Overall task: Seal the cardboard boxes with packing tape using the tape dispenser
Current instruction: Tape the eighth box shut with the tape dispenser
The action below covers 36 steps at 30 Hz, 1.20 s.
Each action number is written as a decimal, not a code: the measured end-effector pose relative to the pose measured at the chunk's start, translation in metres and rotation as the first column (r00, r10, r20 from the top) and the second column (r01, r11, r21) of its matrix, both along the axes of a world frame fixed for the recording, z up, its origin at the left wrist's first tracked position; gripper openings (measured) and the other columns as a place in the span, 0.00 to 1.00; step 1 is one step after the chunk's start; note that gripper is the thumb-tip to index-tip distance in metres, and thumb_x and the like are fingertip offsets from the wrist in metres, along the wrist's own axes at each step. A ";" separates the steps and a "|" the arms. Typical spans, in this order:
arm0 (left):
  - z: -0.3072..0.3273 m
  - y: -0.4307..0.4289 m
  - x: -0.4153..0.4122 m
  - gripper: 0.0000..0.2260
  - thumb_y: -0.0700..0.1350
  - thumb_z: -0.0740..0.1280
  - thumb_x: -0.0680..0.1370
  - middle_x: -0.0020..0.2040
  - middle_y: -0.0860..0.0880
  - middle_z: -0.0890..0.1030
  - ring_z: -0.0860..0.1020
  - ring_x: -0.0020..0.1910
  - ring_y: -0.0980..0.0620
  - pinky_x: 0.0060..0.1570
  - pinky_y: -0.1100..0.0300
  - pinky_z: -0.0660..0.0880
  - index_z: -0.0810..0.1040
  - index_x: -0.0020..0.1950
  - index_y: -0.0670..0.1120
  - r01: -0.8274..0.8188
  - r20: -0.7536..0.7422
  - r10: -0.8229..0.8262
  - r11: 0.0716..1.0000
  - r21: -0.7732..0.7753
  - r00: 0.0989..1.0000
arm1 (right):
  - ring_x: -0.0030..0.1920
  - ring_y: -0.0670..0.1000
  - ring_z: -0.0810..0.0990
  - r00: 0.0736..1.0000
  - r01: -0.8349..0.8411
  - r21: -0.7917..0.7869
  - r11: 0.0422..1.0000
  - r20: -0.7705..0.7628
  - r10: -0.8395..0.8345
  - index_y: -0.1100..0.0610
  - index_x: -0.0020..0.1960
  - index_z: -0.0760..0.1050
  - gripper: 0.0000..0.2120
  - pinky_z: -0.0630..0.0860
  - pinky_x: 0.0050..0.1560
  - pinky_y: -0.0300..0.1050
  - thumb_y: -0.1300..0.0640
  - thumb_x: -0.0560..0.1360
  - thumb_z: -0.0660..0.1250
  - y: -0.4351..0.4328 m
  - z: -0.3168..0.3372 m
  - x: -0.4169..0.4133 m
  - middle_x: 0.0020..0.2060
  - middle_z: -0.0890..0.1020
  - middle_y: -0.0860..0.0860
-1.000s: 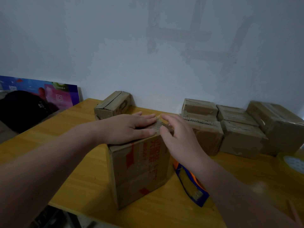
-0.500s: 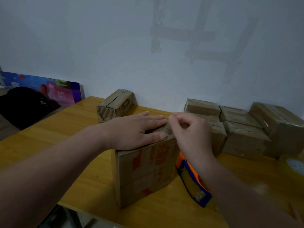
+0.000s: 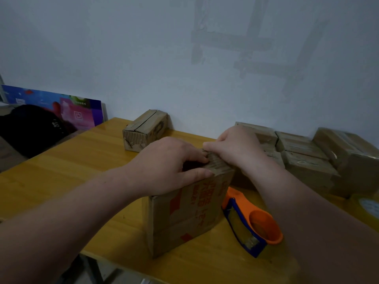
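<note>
Both your hands are up on the cardboard box [image 3: 184,212], which stands at the near edge of the table [image 3: 61,171], right in front of you. Your left hand [image 3: 164,160] grips its top, fingers arched onto the lid and thumb along the front edge. Your right hand [image 3: 235,146] is curled over the far right corner, pinching the top flaps [image 3: 217,165] where the two hands meet. No tape on that seam that I can make out. Now, the thing you'll want next: the tape dispenser [image 3: 250,224] lies on the table just beside the box's right face, directly under your right forearm. Its long axis runs from the box's right side out toward you and to the right, orange handle loop at the near end. Your right hand is clearly the nearer one; it looks like a drop down and back, while the left stays put to keep the flaps shut. Against half a second ago, your left fingers, which lay flat and straight across the lid, have bent, and your right hand has risen and rolled over the flap edge, knuckles up. The box itself has barely moved.
</note>
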<state>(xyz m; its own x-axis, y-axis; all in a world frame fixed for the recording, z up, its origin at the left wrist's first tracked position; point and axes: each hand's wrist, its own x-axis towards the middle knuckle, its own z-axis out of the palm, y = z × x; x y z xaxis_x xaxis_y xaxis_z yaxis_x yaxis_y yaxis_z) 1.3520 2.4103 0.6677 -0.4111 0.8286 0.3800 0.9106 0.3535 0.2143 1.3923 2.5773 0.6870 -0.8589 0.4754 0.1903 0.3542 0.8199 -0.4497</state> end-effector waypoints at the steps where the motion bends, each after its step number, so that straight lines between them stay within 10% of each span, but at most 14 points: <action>1: 0.000 0.000 0.001 0.28 0.68 0.53 0.72 0.55 0.57 0.82 0.78 0.53 0.58 0.50 0.52 0.77 0.80 0.59 0.55 -0.007 -0.002 0.007 1.000 -0.001 1.000 | 0.36 0.50 0.80 1.000 0.009 0.048 0.999 0.013 -0.010 0.59 0.42 0.84 0.14 0.69 0.28 0.40 0.47 0.71 0.70 0.001 0.000 -0.002 0.36 0.83 0.53; 11: 0.004 0.002 0.005 0.33 0.71 0.52 0.68 0.58 0.58 0.80 0.76 0.56 0.60 0.54 0.54 0.76 0.79 0.62 0.54 -0.017 0.026 0.018 0.999 -0.042 0.999 | 0.28 0.52 0.71 1.000 0.009 0.268 0.963 -0.020 -0.004 0.57 0.29 0.70 0.18 0.61 0.26 0.42 0.50 0.75 0.66 0.011 -0.003 -0.005 0.26 0.71 0.52; 17: 0.003 -0.002 0.001 0.33 0.72 0.53 0.68 0.58 0.58 0.80 0.76 0.56 0.60 0.54 0.54 0.76 0.79 0.62 0.54 -0.032 0.041 0.033 0.999 -0.028 0.999 | 0.38 0.46 0.82 0.955 -0.210 -0.385 0.899 -0.278 0.104 0.54 0.43 0.82 0.20 0.80 0.49 0.47 0.40 0.77 0.62 0.032 0.000 0.018 0.37 0.84 0.48; 22: 0.004 -0.001 0.002 0.33 0.72 0.52 0.67 0.56 0.58 0.81 0.77 0.54 0.60 0.52 0.54 0.76 0.79 0.61 0.55 -0.040 0.055 0.041 0.999 -0.018 0.998 | 0.63 0.41 0.66 0.880 -0.417 -0.269 0.868 0.120 0.460 0.44 0.74 0.62 0.45 0.66 0.58 0.40 0.23 0.63 0.61 0.041 -0.018 0.042 0.69 0.68 0.42; 28: 0.004 -0.001 0.002 0.32 0.71 0.53 0.68 0.54 0.56 0.82 0.78 0.52 0.58 0.51 0.52 0.76 0.80 0.60 0.54 -0.035 0.072 0.036 0.999 -0.011 0.997 | 0.73 0.44 0.59 0.804 -0.520 -0.259 0.814 0.175 0.569 0.45 0.78 0.43 0.56 0.62 0.71 0.43 0.34 0.61 0.71 0.031 -0.028 0.038 0.77 0.57 0.44; 36: 0.002 -0.001 0.000 0.30 0.71 0.56 0.68 0.50 0.55 0.84 0.80 0.48 0.57 0.47 0.52 0.77 0.81 0.57 0.54 -0.015 0.075 0.014 1.000 0.008 0.997 | 0.76 0.44 0.44 0.820 -0.550 0.195 0.812 0.314 0.480 0.49 0.78 0.38 0.59 0.50 0.76 0.47 0.31 0.62 0.71 0.020 -0.025 0.035 0.77 0.42 0.42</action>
<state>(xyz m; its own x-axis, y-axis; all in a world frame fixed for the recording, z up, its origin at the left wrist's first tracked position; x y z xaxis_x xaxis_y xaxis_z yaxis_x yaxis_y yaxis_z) 1.3516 2.4095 0.6700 -0.4509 0.8190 0.3549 0.8865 0.3646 0.2849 1.4273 2.5973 0.6616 -0.9960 -0.0892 0.0004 -0.0883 0.9853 -0.1466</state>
